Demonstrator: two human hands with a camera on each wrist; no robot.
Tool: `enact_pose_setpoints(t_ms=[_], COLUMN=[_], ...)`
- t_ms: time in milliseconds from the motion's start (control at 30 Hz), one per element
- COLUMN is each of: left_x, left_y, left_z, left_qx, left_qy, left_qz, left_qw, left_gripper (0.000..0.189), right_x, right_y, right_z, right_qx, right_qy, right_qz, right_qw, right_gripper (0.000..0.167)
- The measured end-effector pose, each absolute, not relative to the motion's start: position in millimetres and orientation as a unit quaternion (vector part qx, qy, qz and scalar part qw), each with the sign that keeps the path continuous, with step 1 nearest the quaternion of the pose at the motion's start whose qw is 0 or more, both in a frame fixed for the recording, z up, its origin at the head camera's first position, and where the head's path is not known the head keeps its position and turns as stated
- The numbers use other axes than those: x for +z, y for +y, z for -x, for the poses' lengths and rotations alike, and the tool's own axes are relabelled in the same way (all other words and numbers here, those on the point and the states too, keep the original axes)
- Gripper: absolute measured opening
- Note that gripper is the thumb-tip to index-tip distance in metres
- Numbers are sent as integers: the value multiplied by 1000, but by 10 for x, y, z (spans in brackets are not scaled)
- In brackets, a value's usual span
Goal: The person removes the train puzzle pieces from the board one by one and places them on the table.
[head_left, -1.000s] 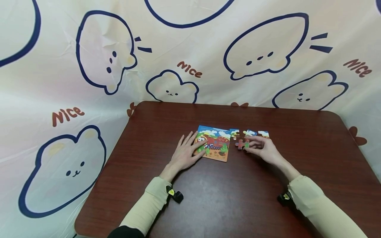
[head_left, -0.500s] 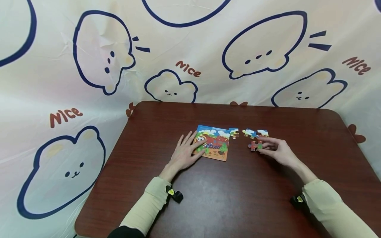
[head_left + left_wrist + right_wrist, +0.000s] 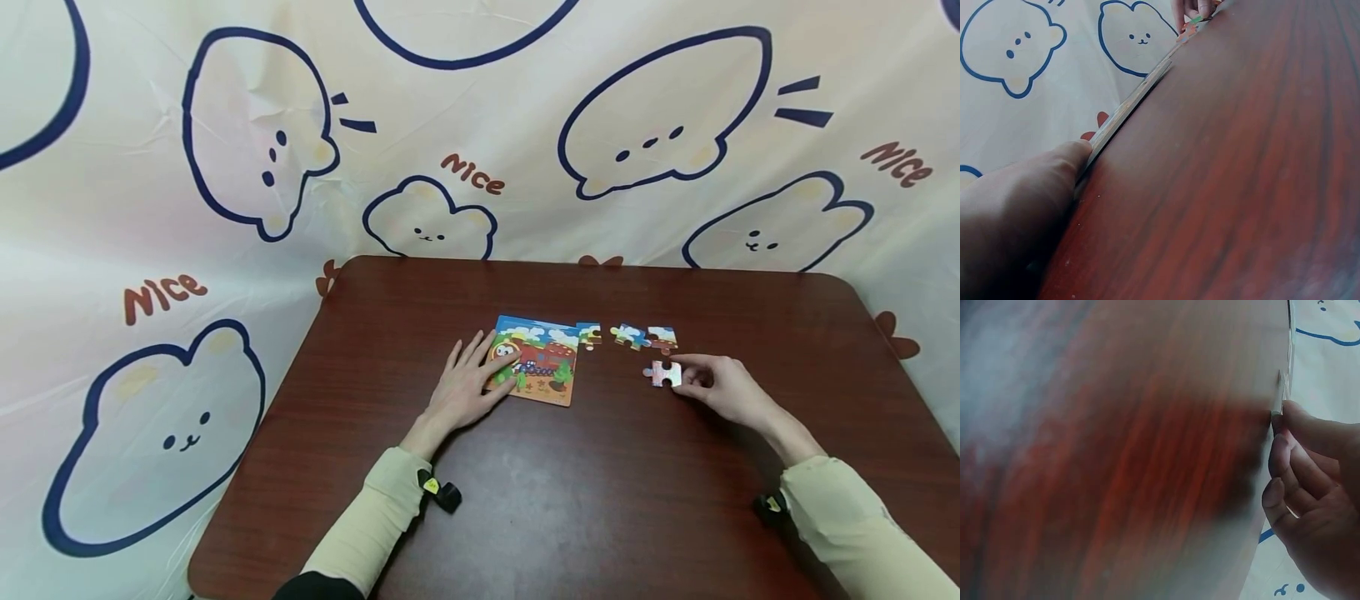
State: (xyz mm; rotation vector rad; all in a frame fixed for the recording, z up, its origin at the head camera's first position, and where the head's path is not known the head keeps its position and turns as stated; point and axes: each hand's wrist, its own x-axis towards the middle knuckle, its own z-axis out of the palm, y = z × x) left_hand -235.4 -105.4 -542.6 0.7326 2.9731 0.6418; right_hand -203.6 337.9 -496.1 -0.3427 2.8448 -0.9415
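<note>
My left hand [image 3: 463, 387] rests with spread fingers on a colourful picture board [image 3: 553, 367], its thumb and fingers over the left side. In the left wrist view the board [image 3: 1124, 112] shows edge-on beside the thumb. To the right, my right hand [image 3: 726, 387] pinches a jigsaw piece [image 3: 664, 374] between thumb and index finger, just above or on the table; the piece catches the light, so its print is hard to read. Behind it lie a sky-coloured piece [image 3: 628, 335] and another piece [image 3: 662, 337], which touch or nearly touch. One more piece [image 3: 589, 334] sits against the board's upper right edge.
A dark brown wooden table [image 3: 540, 500] carries everything, its far edge against a pale curtain [image 3: 525, 108] with blue cartoon outlines. Each wrist wears a small black camera, such as the left one [image 3: 448, 497].
My right hand has moved to the right with the pinched jigsaw piece, away from the board and the other pieces. The piece has turned and now shines. My left hand stays on the board.
</note>
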Motion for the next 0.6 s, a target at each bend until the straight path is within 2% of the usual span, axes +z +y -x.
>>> enact_pose_setpoints(t_ms=[367,500,600], left_x=[-5425,-5416,-5408], left_y=[-1056,-1053,-1053], left_z=[2347,2342,2340], left_qx=[202,202,203], left_qy=[951,951,951], left_qz=[-233,-232,-233], left_qw=[7,7,7], left_gripper=[56,56,56], right_x=[-4961,-4967,-4966], right_y=[3365,3362,3369], right_z=[2092,2082,2066], right_qx=[-286,-288,-286], right_qy=[947,947,949], right_qz=[122,125,128], right_qw=[84,65,26], right_gripper=[48,45,44])
